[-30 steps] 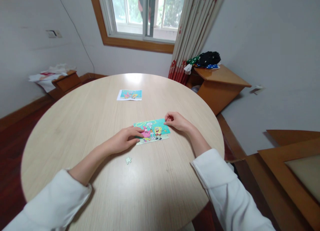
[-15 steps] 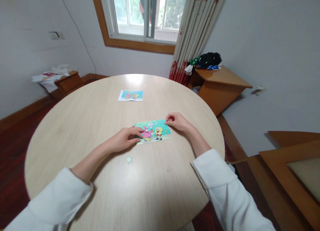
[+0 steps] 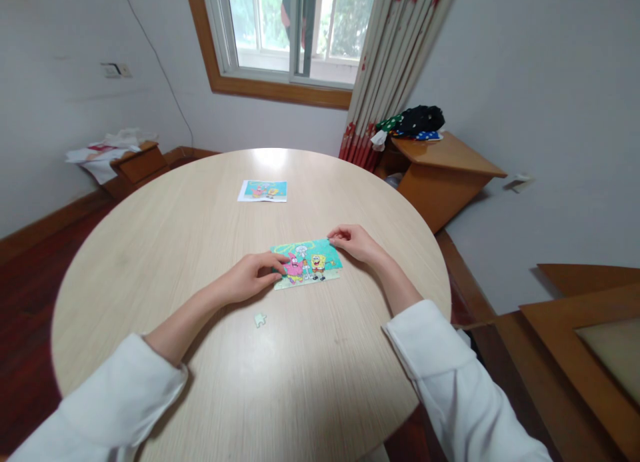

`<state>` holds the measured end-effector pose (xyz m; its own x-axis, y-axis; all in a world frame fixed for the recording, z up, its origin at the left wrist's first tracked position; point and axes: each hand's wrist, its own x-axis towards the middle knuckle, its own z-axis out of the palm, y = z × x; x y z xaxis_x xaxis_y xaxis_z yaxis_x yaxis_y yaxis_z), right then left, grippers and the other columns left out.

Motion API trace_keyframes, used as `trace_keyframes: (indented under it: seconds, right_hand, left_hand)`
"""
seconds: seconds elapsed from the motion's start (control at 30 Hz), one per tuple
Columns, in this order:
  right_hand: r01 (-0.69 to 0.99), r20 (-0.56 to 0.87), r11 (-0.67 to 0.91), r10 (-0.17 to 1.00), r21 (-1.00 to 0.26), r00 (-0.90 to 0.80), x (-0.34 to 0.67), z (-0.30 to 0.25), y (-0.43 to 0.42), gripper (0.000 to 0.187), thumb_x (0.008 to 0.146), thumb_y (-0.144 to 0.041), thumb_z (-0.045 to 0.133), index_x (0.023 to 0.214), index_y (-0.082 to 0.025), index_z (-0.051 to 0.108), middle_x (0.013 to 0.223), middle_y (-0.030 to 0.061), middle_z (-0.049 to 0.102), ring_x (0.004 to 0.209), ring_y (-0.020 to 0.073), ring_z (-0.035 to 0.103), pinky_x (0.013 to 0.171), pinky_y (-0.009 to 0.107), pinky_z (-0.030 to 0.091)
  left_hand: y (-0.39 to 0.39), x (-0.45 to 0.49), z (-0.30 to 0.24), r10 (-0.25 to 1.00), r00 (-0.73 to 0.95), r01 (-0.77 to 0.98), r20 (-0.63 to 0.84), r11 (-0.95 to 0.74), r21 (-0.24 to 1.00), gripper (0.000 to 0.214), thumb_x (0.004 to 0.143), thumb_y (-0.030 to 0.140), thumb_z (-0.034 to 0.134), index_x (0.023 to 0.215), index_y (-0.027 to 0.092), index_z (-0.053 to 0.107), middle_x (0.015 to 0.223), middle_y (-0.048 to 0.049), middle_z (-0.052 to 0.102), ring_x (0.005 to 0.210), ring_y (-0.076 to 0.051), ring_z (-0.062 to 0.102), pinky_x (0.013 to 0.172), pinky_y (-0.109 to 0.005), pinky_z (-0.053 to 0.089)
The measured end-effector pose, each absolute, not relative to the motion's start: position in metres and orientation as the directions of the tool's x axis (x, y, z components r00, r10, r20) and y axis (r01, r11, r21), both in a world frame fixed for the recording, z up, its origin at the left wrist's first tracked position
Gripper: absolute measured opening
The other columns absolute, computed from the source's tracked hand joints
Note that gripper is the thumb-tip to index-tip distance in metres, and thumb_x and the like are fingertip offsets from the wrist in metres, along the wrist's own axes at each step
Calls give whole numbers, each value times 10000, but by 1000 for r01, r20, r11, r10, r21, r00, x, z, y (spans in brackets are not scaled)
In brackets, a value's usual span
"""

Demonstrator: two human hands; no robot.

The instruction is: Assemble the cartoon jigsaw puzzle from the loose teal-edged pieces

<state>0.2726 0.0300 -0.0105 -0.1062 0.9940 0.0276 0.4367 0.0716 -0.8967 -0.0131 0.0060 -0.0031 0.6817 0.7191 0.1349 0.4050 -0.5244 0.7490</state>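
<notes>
Both hands, left hand (image 3: 249, 279) and right hand (image 3: 353, 241), were kept pressed flat on the puzzle (image 3: 307, 263); nothing was moved, and the loose piece (image 3: 260, 320) was left alone on the surface (image 3: 200, 235).

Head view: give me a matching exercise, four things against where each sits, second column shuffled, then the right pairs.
Things:
1. puzzle
2. loose piece
3. picture card
4. dark clothes

Places:
A. far side of the table, untouched
B. on the wooden cabinet by the curtain
C. between the left hand and right hand, both touching it
D. alone on the table, nearer than the puzzle

Pairs: 1-C, 2-D, 3-A, 4-B
</notes>
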Motion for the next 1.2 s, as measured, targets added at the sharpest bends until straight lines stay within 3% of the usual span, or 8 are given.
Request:
trace_keyframes:
  seconds: [0.13, 0.23, 0.4, 0.53, 0.67, 0.9, 1.2]
  right_hand:
    - [485, 46, 101, 991, -869, -123, 271, -13, 30, 161, 707, -275, 619, 776, -151, 696, 704, 26, 644, 669, 138, 544, 676, 284, 415]
    - [540, 53, 106, 992, -835, -113, 269, -14, 30, 146, 698, -242, 614, 765, -154, 710, 659, 15, 626, 626, 130, 510, 622, 270, 387]
    - [561, 60, 108, 993, -821, -102, 269, -14, 30, 151, 678, -238, 625, 762, -152, 716, 607, -4, 589, 591, 117, 470, 577, 255, 362]
    - [557, 62, 111, 992, -823, -106, 269, -13, 30, 156, 676, -250, 624, 762, -153, 711, 602, -11, 567, 587, 113, 461, 572, 254, 348]
    - [549, 43, 98, 993, -830, -112, 269, -13, 29, 167, 676, -257, 625, 767, -140, 702, 581, -25, 513, 571, 107, 435, 569, 259, 327]
    - [544, 32, 100, 991, -833, -132, 270, -11, 28, 156, 686, -260, 625, 772, -143, 684, 578, -40, 481, 564, 102, 424, 562, 255, 321]
    - [577, 27, 86, 994, -812, -109, 268, -10, 28, 161, 725, -266, 619, 779, -133, 692, 658, 9, 598, 616, 119, 492, 604, 261, 370]
  left_hand:
    - [6, -13, -3, 725, 674, 398, 140, -516, 758, 179, 831, 235, 517, 866, 190, 686, 1196, -96, 666, 1095, -206, 613, 955, -389, 467]
    - [6, -13, -1, 729, 666, 390, 158, -521, 759, 175, 831, 251, 524, 868, 188, 684, 1180, -98, 659, 1086, -208, 607, 955, -397, 459]
    - [9, -21, 12, 709, 695, 390, 120, -512, 765, 142, 791, 295, 607, 734, 176, 660, 923, -52, 646, 855, -155, 602, 812, -328, 477]
    - [8, -33, 25, 490, 862, 385, -126, -473, 793, 149, 743, 331, 694, 786, 189, 683, 807, -15, 627, 727, -126, 549, 657, -250, 439]
    - [1, -35, 32, 355, 910, 388, -216, -541, 746, 150, 699, 277, 739, 823, 211, 688, 847, -7, 602, 751, -135, 539, 673, -249, 435]
    - [-12, -28, 38, 386, 864, 502, -324, -604, 618, 116, 661, 113, 634, 753, 180, 612, 844, -17, 564, 744, -144, 534, 656, -250, 430]
    - [-11, -27, 38, 430, 832, 547, -350, -539, 641, 94, 656, 86, 534, 659, 178, 514, 634, 36, 500, 574, -95, 431, 530, -203, 333]
